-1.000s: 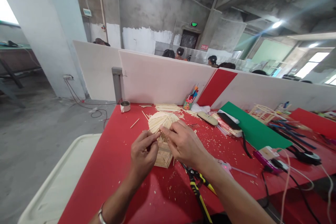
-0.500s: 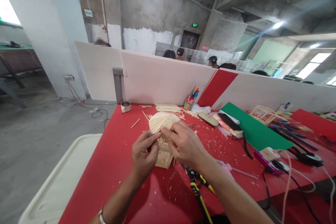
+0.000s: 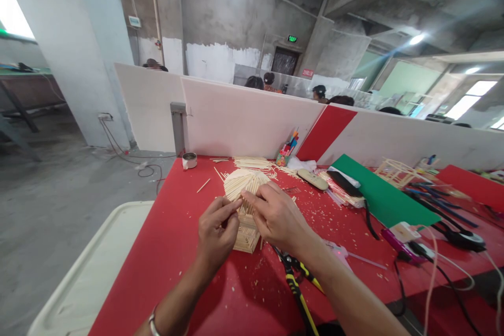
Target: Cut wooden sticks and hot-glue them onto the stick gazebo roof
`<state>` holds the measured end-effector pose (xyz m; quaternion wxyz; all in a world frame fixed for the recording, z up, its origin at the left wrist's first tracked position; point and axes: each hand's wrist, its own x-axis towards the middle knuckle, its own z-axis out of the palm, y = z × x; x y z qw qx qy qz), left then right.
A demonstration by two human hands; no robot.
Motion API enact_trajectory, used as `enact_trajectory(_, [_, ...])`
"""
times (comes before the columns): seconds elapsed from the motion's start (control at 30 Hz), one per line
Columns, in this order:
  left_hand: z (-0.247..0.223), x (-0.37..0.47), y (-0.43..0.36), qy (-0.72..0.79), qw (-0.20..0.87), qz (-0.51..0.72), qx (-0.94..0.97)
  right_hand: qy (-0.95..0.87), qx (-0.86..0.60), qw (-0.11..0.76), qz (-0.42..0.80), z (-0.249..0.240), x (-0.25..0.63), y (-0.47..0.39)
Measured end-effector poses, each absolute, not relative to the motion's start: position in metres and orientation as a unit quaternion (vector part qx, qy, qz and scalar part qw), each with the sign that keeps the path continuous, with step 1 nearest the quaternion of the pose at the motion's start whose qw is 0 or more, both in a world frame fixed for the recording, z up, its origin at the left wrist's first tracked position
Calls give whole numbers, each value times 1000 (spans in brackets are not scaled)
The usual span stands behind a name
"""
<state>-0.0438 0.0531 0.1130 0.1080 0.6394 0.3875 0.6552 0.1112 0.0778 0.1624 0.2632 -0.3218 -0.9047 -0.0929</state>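
A small model house made of thin wooden sticks (image 3: 246, 240) stands on the red table, its fan-like stick roof (image 3: 238, 181) sloping up to a peak. My left hand (image 3: 217, 227) is at the roof's near left side, thumb and forefinger pinched at its edge. On the right, my right hand (image 3: 275, 212) presses its fingertips together against the roof's front. The fingertips of both hands nearly meet there. Whatever small piece lies between them is too small or hidden to make out.
Yellow-and-black pliers (image 3: 295, 283) lie below my right forearm, beside a pink glue gun (image 3: 338, 253). Loose sticks (image 3: 252, 163), a tape roll (image 3: 189, 160) and a pen cup (image 3: 282, 156) are at the back. A green board (image 3: 381, 189) and cables lie right; a white partition (image 3: 244, 115) stands behind.
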Motion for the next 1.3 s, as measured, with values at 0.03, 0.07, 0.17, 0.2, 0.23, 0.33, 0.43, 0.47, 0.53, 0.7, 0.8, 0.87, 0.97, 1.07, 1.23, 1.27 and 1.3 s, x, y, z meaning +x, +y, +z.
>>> enact_trajectory(0.03, [113,-44,53,388,107,655,640,-905,-322,264,-92,162,111,78])
enact_trajectory(0.07, [113,-44,53,388,106,655,640,-904,-322,265,-92,162,111,78])
enact_trajectory(0.17, [112,-44,53,386,105,656,640,-905,-322,264,-91,162,112,78])
enact_trajectory(0.2, [112,-44,53,386,106,656,640,-905,-323,262,-90,162,112,78])
enact_trajectory(0.23, [112,-44,53,387,108,655,640,-905,-323,260,-90,162,112,78])
enact_trajectory(0.33, [112,-44,53,389,112,653,640,-905,-324,260,-91,162,111,78])
enact_trajectory(0.43, [112,-44,53,387,109,654,641,-904,-324,262,-93,162,111,78])
enact_trajectory(0.47, [112,-44,53,387,108,654,642,-905,-324,261,-93,162,111,78])
enact_trajectory(0.53, [113,-44,53,389,107,653,641,-904,-324,262,-92,162,111,78])
enact_trajectory(0.7, [113,-44,53,389,109,655,638,-904,-323,266,-89,163,111,77])
enact_trajectory(0.8, [112,-44,53,388,112,657,637,-904,-323,265,-89,162,111,77])
enact_trajectory(0.87, [112,-44,53,390,113,657,635,-904,-323,266,-91,162,111,78])
enact_trajectory(0.97, [112,-43,53,389,111,658,635,-903,-322,269,-92,162,111,78])
enact_trajectory(1.07, [112,-43,53,388,109,656,638,-903,-325,265,-88,163,111,78])
enact_trajectory(1.23, [112,-44,53,390,107,654,639,-904,-325,265,-87,163,111,77])
enact_trajectory(1.27, [112,-44,53,391,106,653,640,-903,-324,266,-87,163,111,77])
enact_trajectory(1.3, [113,-44,53,391,106,653,640,-903,-325,268,-86,163,111,77])
